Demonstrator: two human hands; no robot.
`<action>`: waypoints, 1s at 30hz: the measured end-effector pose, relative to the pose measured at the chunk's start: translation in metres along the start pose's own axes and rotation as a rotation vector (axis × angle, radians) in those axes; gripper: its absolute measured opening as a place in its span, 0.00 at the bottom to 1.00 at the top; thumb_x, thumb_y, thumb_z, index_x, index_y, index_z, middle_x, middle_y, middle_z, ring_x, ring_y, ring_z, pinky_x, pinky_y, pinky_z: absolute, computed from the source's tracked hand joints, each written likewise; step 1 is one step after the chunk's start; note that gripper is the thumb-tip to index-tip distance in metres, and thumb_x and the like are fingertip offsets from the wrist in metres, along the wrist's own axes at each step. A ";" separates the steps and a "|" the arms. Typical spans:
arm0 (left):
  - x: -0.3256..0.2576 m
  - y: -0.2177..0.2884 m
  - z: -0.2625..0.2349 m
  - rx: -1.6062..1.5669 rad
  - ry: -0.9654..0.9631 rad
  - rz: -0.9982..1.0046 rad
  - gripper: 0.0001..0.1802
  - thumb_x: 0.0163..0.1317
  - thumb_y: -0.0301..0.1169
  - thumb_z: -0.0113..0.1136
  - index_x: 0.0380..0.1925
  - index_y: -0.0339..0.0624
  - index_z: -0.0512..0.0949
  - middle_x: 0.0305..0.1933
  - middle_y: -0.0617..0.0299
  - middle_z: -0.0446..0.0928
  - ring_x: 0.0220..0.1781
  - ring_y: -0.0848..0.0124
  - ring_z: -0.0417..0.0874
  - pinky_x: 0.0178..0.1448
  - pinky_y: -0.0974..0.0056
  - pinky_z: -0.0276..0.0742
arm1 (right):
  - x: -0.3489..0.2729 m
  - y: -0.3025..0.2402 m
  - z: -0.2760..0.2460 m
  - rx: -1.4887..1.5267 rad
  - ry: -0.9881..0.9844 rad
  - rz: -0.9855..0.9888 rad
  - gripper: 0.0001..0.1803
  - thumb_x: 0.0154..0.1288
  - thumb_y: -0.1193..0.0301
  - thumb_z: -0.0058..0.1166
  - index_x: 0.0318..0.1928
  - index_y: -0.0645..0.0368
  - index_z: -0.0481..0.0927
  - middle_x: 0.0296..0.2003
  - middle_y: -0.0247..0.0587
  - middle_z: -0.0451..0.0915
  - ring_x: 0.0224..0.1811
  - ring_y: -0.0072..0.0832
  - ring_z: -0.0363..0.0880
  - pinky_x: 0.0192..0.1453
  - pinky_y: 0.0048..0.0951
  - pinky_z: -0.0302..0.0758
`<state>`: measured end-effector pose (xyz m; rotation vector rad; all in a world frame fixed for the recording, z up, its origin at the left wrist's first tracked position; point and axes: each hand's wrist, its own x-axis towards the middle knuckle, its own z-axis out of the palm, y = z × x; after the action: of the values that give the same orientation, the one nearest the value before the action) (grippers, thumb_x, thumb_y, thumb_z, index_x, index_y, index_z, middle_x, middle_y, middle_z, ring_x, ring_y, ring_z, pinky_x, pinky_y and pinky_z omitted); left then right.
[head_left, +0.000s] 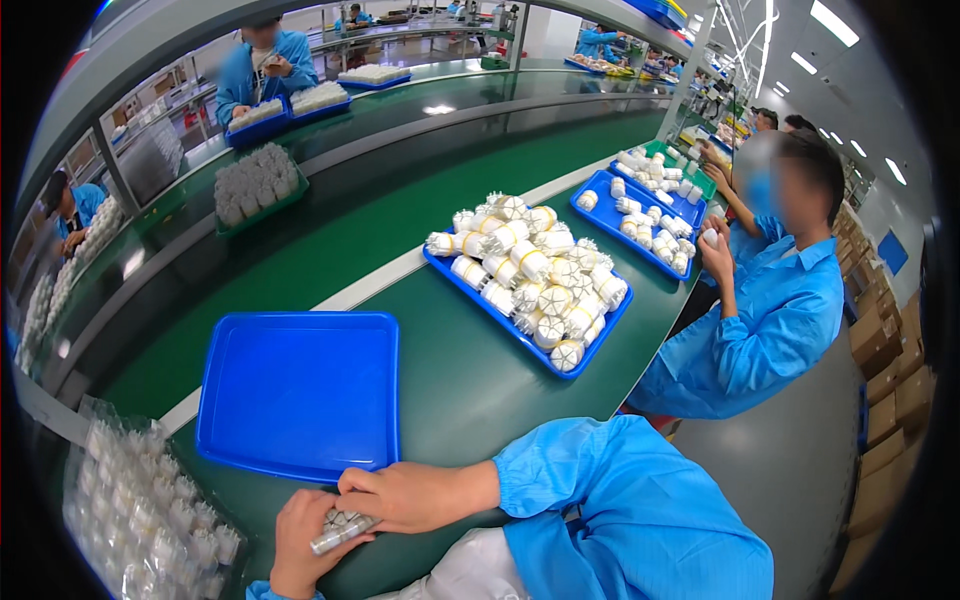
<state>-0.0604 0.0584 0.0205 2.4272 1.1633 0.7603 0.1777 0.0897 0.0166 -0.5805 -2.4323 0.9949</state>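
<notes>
Low in the picture, my left hand (297, 543) is wrapped round a small white and clear cylindrical part (345, 530) with a spoked end. Coming across from the right, my right hand (405, 494) has its fingers closed on the same part from above. My fingers hide much of it, so I cannot tell whether it is one piece or two. Just beyond both hands lies a blue tray (300, 385), its flat bottom showing. Farther right, a second blue tray (607, 338) is heaped with white cylindrical parts (535, 262) that have yellow bands and spoked ends.
Clear plastic packaging with white parts (140, 515) lies at the left. Beyond the green bench runs a conveyor (350, 240) carrying a tray of clear parts (258, 185). At the right, a co-worker in blue (760, 320) sits near more trays (590, 205). Cardboard boxes (885, 400) stand behind.
</notes>
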 end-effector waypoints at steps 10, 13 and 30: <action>0.005 0.009 0.000 -0.019 0.082 0.058 0.28 0.48 0.39 0.80 0.49 0.46 0.84 0.48 0.58 0.84 0.44 0.57 0.83 0.47 0.54 0.80 | -0.008 0.030 -0.055 -0.317 0.336 0.007 0.20 0.52 0.80 0.57 0.49 0.57 0.81 0.53 0.43 0.84 0.47 0.44 0.86 0.47 0.43 0.84; 0.002 0.002 0.005 -0.029 0.139 0.077 0.25 0.48 0.34 0.80 0.47 0.45 0.83 0.47 0.58 0.84 0.43 0.58 0.84 0.46 0.55 0.81 | -0.021 0.047 -0.055 -0.477 0.224 0.080 0.19 0.53 0.80 0.56 0.48 0.56 0.82 0.53 0.40 0.83 0.45 0.42 0.86 0.46 0.42 0.84; -0.004 -0.005 0.018 -0.037 0.262 0.015 0.24 0.46 0.28 0.78 0.46 0.41 0.82 0.50 0.51 0.84 0.49 0.51 0.86 0.52 0.53 0.83 | -0.026 0.046 -0.074 -0.745 0.445 -0.183 0.18 0.51 0.77 0.61 0.46 0.56 0.83 0.49 0.43 0.80 0.52 0.47 0.80 0.63 0.44 0.79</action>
<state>-0.0547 0.0567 0.0030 2.3600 1.2121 1.1220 0.2493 0.1462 0.0240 -0.7002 -2.3246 -0.1482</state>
